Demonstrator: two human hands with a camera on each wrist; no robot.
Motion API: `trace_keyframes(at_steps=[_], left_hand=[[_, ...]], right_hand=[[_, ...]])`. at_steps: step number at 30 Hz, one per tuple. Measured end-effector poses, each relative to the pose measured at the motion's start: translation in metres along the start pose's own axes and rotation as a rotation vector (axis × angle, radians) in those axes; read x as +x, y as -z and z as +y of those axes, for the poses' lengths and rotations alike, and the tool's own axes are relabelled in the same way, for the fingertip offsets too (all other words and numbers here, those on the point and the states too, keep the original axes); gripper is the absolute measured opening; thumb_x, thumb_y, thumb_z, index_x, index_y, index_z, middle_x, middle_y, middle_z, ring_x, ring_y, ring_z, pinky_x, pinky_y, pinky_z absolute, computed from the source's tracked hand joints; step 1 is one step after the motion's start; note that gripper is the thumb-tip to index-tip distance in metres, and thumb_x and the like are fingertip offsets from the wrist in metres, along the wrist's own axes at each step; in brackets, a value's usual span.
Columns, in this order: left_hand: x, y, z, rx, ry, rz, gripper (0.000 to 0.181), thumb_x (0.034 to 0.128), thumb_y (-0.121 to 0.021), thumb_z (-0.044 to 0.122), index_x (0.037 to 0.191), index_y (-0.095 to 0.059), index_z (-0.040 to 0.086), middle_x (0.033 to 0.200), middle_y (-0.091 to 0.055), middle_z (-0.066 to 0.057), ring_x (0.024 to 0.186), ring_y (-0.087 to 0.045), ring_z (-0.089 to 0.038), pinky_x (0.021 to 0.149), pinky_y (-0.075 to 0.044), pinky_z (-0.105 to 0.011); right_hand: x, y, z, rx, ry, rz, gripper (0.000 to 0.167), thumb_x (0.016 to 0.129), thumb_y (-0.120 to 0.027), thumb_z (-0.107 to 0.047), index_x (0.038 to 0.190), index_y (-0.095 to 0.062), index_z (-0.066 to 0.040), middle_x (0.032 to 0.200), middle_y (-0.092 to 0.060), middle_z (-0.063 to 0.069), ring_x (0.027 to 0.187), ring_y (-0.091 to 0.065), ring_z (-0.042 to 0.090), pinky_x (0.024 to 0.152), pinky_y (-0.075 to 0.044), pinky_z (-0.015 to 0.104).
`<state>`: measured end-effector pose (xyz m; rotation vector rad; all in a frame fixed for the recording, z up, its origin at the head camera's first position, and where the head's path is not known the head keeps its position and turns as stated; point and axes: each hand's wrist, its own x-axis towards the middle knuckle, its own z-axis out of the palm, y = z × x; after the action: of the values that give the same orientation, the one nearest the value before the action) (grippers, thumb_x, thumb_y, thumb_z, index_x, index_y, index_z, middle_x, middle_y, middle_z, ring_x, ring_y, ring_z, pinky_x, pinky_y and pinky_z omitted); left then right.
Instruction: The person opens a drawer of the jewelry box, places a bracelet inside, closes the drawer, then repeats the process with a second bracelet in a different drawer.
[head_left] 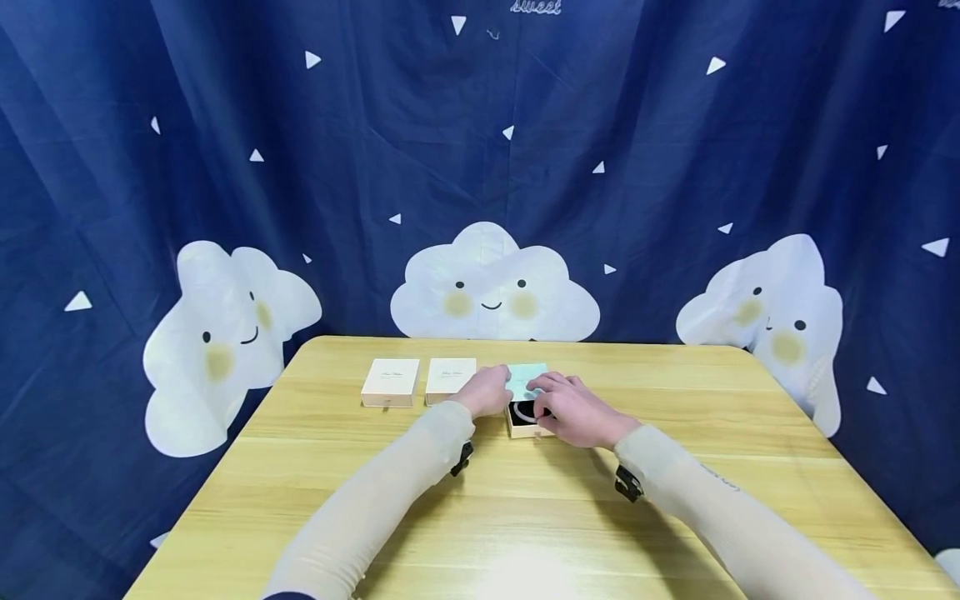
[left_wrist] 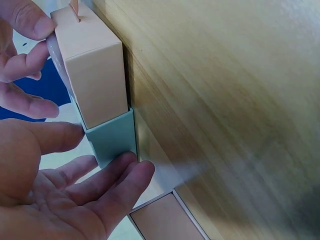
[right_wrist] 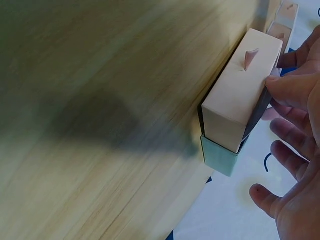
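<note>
A small drawer-style gift box lies in front of me, with its pale pink drawer point(head_left: 524, 432) pulled partway out of a mint-green sleeve point(head_left: 528, 377). The drawer has a black lining and a little ribbon tab point(right_wrist: 249, 59) on its front. My left hand point(head_left: 486, 392) holds the sleeve, thumb on top and fingers along its side in the left wrist view. A pale bangle point(left_wrist: 58, 64) sits at the open top of the drawer. My right hand point(head_left: 579, 414) pinches the bangle between thumb and finger, its other fingers spread; part of the bangle is hidden behind them.
Two white boxes with printed lids, one at the far left point(head_left: 391, 379) and one point(head_left: 450, 373) beside my left hand, stand in line on the wooden table point(head_left: 480, 517). A dark blue curtain point(head_left: 360, 167) with cloud patterns hangs behind the table.
</note>
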<state>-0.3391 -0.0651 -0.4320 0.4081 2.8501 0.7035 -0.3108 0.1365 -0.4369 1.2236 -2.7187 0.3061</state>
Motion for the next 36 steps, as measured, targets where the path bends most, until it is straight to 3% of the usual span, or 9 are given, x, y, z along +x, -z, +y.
trace_keyframes(at_steps=[16,36], left_hand=[[0.0025,0.0024,-0.0013,0.012,-0.012,0.014,0.042,0.0989,-0.057,0.013,0.138,-0.053,-0.002,0.141,-0.058,-0.018,0.129,-0.056,-0.03,0.107,-0.047,-0.042],[-0.001,0.0003,0.0015,0.04,-0.019,0.034,0.041,0.0995,-0.056,0.013,0.137,-0.054,-0.002,0.14,-0.059,-0.018,0.129,-0.057,-0.03,0.107,-0.047,-0.041]], right_hand=[[0.0026,0.0014,-0.0036,0.009,0.015,-0.005,0.014,0.092,-0.07,-0.01,0.081,-0.073,-0.019,0.137,-0.061,0.013,0.133,-0.048,0.032,0.095,-0.043,0.063],[-0.0043,-0.0009,-0.0039,0.02,0.028,-0.002,0.012,0.095,-0.067,-0.01,0.093,-0.077,-0.016,0.137,-0.061,0.014,0.132,-0.049,0.034,0.094,-0.043,0.064]])
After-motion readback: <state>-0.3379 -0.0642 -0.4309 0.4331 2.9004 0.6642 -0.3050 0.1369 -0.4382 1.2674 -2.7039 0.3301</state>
